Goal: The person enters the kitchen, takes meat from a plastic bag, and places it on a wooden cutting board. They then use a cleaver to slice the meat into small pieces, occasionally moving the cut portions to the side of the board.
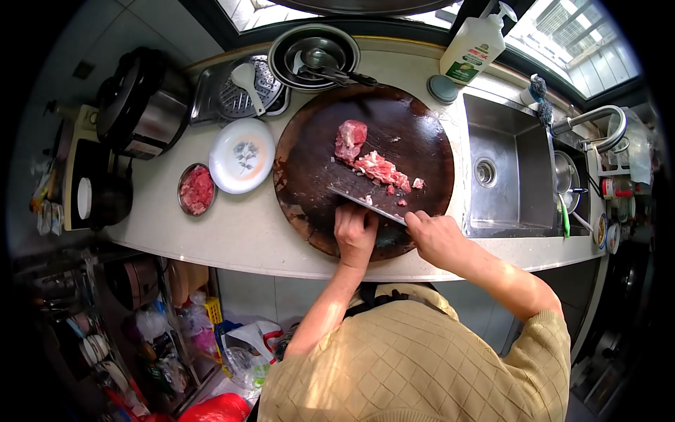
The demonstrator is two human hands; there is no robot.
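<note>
My right hand (430, 238) is closed around the handle of a knife (373, 205), whose blade I see nearly edge-on, slanting to the upper left over the round wooden chopping board (302, 141). Just on the near side of the blade is my left hand (354, 232), fingers curled and fingertips close against the knife. Whatever those fingers hold, if anything, is hidden. Beyond the blade lie a heap of chopped raw meat (382, 169) and a larger uncut chunk of meat (350, 139). A few small bits are scattered near the knife.
Left of the board are a white plate (225, 176), a small bowl of meat (197, 190), a grater tray (204, 105) and a rice cooker (151, 105). Steel bowls (278, 60) stand behind. A pump bottle (474, 49) and sink (506, 197) are on the right.
</note>
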